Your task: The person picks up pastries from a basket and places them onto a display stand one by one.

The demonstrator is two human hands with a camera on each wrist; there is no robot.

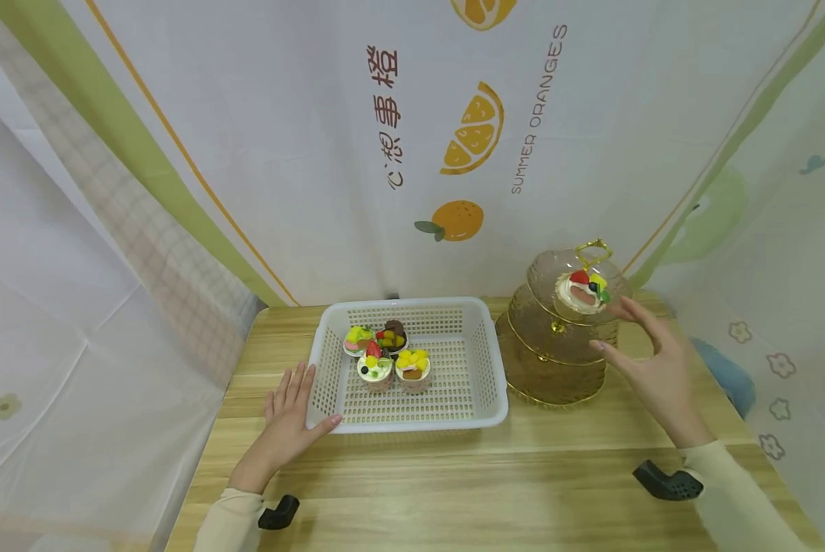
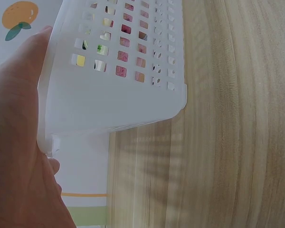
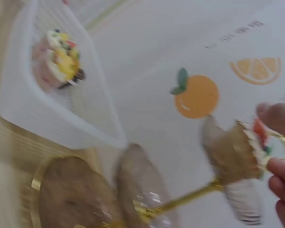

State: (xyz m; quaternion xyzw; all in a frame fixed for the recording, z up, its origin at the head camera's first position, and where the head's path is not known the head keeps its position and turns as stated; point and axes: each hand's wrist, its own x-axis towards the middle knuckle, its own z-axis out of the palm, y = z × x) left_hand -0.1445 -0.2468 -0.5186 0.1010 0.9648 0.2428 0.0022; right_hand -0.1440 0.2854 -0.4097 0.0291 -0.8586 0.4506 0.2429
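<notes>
My right hand [image 1: 661,376] is beside the top plate of a three-tier cake stand [image 1: 557,383], thumb and fingers spread apart. On that plate sits a toy cupcake [image 1: 581,295] topped with a strawberry and yellow fruit. In the right wrist view its wrapper [image 3: 235,154] shows below the fingertips. My left hand [image 1: 284,425] rests at the near left corner of a white plastic basket [image 1: 447,422], thumb on the front rim, fingers extended along the left side. Several toy cupcakes [image 1: 412,364] stand together in the basket's left half.
The basket and stand are side by side on a wooden table [image 1: 454,491]. Behind them hangs a white curtain [image 1: 302,153] printed with oranges. More fabric [image 1: 799,307] hangs on the right. A gold ring handle [image 1: 593,249] tops the stand.
</notes>
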